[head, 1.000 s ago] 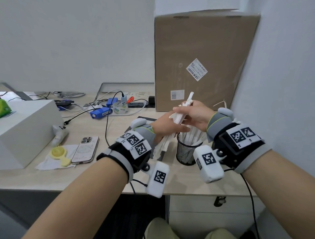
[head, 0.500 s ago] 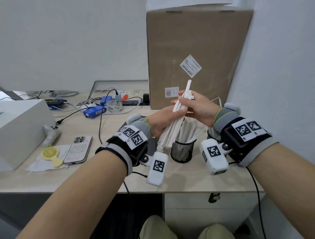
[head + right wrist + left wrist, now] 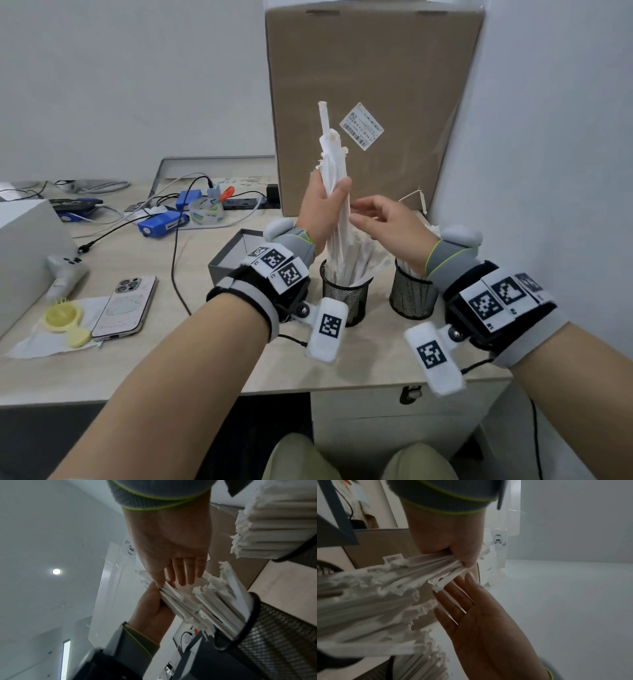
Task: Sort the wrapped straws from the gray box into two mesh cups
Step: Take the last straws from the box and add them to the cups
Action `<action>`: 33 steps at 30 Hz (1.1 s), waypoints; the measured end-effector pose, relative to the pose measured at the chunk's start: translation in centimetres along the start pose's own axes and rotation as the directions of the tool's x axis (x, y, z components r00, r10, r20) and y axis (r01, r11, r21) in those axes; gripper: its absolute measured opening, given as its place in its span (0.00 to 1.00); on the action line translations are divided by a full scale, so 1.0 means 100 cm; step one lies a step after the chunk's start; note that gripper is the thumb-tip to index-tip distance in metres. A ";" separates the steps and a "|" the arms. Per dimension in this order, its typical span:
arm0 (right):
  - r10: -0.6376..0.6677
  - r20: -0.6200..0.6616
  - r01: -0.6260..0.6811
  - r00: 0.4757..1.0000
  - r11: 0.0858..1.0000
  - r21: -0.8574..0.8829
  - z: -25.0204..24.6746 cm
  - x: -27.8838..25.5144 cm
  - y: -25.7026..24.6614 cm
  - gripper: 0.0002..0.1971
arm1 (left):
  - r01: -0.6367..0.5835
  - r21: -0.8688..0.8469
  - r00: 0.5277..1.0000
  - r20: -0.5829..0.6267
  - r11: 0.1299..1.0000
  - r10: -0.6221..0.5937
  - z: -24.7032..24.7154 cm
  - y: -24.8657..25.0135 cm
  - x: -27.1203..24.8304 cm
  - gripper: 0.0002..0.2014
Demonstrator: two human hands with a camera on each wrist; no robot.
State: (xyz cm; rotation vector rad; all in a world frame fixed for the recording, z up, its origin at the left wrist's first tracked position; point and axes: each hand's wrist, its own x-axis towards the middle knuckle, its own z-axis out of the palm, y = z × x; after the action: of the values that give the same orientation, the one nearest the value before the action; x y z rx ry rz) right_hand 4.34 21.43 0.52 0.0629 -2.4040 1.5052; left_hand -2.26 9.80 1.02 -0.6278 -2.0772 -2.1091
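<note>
Far left on the surface [image 3: 144, 373]: white box [image 3: 24, 253], yellow comb [image 3: 65, 323] on a tissue, phone [image 3: 125, 306] face down just beside it. Behind those, cables, blue gadgets [image 3: 164, 224] and a tape roll [image 3: 206, 214]. Gray box [image 3: 233, 255] sits open, just left of the mesh cups, partly hidden by the left wrist. Left hand [image 3: 320, 209] is raised above the left mesh cup [image 3: 344, 294], fingers and thumb curled tight round a bundle of wrapped straws [image 3: 334, 164]; bundle stands near upright, one straw poking above the rest, lower ends reaching down toward the cup. That cup already holds a fanned bunch of straws. Left wrist view confirms the pinch: straws squeezed between thumb and fingers, torn paper ends frayed. Right hand [image 3: 387, 228] is just beside the bundle, fingers straight and relaxed, holding nothing; fingertips [image 3: 181, 580] at the straws, contact looks likely in the right wrist view but can't tell for sure. Right mesh cup [image 3: 409, 298] stands near the left one, mostly behind the right wrist, also with straws in it. Big cardboard carton [image 3: 373, 102] leans against the wall behind both cups.
</note>
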 end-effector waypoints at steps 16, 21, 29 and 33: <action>-0.072 0.055 0.090 0.996 0.792 -0.604 0.002 -0.005 0.037 0.16 | -0.119 0.237 0.982 -0.116 0.964 0.149 0.015 -0.051 -0.029 0.15; -0.113 -0.130 0.043 0.985 0.890 -0.454 0.004 -0.003 0.031 0.11 | -0.094 0.243 0.992 -0.060 0.965 0.111 0.012 -0.058 -0.038 0.20; -0.247 -0.166 0.198 0.955 0.944 -0.265 0.012 0.030 -0.028 0.30 | -0.075 0.313 0.996 0.074 0.947 0.054 0.005 -0.071 -0.048 0.26; -0.239 -0.014 0.230 0.971 0.948 -0.220 0.016 0.039 -0.034 0.12 | -0.064 0.338 0.987 0.159 0.939 0.010 0.000 -0.068 -0.050 0.23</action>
State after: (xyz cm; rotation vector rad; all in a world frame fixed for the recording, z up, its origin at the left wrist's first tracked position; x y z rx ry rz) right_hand 0.93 18.93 3.90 0.2585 -2.4137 1.1227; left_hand -0.16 9.12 -7.15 -0.7909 -2.4146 -1.6622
